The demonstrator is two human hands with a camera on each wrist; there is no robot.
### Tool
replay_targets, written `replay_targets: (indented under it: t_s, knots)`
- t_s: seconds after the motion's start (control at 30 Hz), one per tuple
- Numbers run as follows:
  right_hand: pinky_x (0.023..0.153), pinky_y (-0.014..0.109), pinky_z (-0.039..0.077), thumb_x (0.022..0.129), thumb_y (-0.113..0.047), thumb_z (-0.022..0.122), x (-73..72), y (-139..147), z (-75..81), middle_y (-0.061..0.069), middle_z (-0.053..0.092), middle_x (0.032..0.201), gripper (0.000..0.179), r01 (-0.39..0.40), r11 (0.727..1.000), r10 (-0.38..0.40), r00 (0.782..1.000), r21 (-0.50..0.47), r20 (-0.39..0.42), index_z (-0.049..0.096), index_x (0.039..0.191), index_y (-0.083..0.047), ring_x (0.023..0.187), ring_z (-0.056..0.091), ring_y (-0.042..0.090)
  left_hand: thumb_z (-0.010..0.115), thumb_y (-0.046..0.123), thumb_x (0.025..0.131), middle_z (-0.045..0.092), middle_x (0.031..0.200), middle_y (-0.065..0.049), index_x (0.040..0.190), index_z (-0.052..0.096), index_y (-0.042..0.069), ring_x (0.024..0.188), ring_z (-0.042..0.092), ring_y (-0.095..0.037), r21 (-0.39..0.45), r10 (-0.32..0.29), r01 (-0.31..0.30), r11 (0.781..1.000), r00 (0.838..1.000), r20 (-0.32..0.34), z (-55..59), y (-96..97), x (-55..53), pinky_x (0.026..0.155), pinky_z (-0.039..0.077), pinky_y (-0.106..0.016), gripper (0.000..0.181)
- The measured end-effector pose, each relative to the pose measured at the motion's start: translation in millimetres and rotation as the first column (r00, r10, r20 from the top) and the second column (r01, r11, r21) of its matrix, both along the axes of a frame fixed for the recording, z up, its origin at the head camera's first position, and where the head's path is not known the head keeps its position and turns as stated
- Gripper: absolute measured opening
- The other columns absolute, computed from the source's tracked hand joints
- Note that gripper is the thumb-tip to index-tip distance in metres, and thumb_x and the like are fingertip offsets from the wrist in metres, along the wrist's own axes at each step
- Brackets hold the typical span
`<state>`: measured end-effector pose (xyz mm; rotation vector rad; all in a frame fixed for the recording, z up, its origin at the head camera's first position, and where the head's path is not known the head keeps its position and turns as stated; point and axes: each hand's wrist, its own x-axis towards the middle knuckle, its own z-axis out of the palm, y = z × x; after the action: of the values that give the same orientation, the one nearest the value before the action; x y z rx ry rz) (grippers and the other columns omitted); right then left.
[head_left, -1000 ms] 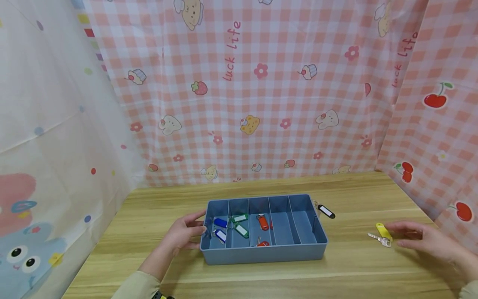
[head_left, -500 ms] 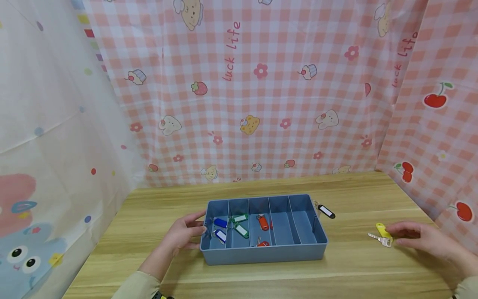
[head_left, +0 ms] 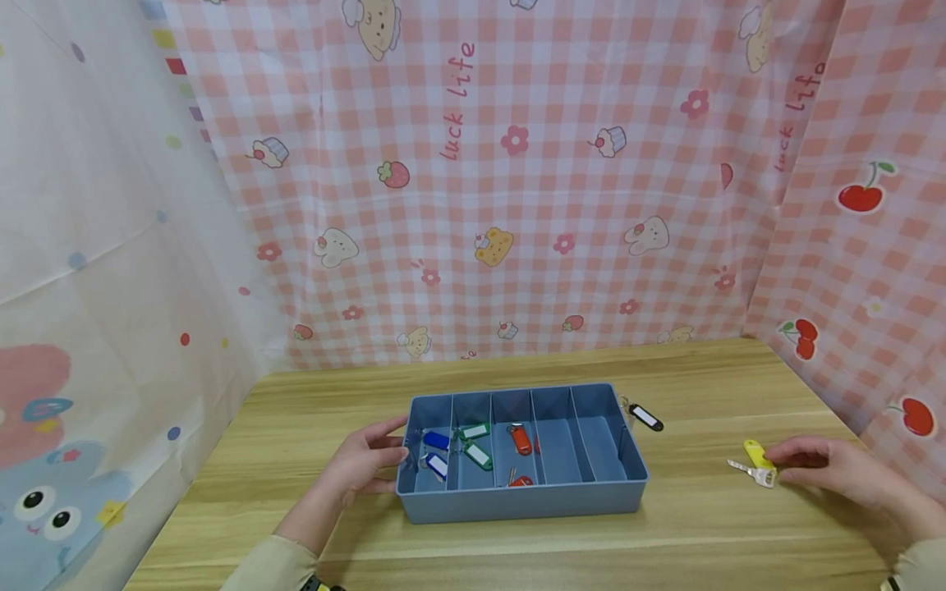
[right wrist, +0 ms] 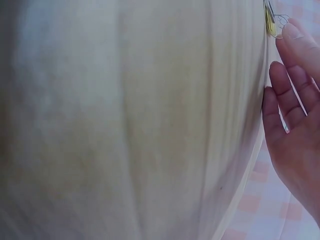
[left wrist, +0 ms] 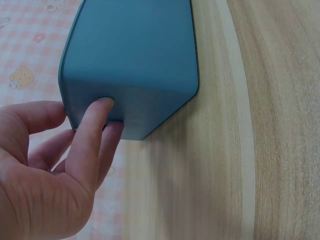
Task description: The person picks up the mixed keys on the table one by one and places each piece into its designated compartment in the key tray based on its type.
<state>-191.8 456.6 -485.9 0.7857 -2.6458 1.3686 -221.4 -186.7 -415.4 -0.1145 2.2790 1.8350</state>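
My left hand (head_left: 362,460) rests its fingertips against the left end wall of a blue-grey divided box (head_left: 521,503). In the left wrist view the fingers (left wrist: 90,135) press that wall. At the right, my right hand (head_left: 835,472) pinches the near end of a yellow key tag (head_left: 755,451) between thumb and forefinger. Its silver key (head_left: 750,472) lies flat on the table, pointing left. The right wrist view shows the tag (right wrist: 270,22) and its wire ring right at the thumb tip; the other fingers are loosely bent.
Inside the box, blue tags (head_left: 437,465) lie in the leftmost compartment, green tags (head_left: 478,454) in the second, red tags (head_left: 521,439) in the third. A black key tag (head_left: 646,417) lies just beyond the box's right end. A checked curtain (head_left: 517,246) backs the wooden table (head_left: 517,558).
The right hand has shifted slightly left, its thumb and forefinger coming in around the yellow tag. The left hand and the box have stayed in place.
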Motion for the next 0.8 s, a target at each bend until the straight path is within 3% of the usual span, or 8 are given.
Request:
replay_targets:
  t_s: [0.37,0.8]
  knots:
    - [0.069,0.007,0.044,0.081,0.011,0.072,-0.5,-5.4,0.9,-0.015,0.069,0.093,0.023,0.042,0.997,-0.040,0.999,0.058,-0.036,0.074,0.094,-0.009,0.087,0.057,-0.008,0.063,-0.005,0.091,0.054,0.131,-0.030,0.146,0.048,0.002,0.102,0.063,-0.034,-0.009,0.008,-0.008,1.000,1.000,0.007,-1.2,-0.6,-1.2,0.069,0.059,-0.054,0.057]
    - [0.065,0.009,0.041,0.083,0.007,0.072,1.1,-8.2,3.9,-0.017,0.066,0.085,0.016,0.130,0.977,-0.129,0.991,0.166,-0.016,0.072,0.085,-0.008,0.080,0.053,-0.008,0.064,-0.005,0.090,0.056,0.126,-0.027,0.143,0.051,0.003,0.099,0.064,-0.033,-0.012,0.013,-0.013,1.000,1.000,-0.007,1.0,0.0,1.3,0.069,0.059,-0.052,0.056]
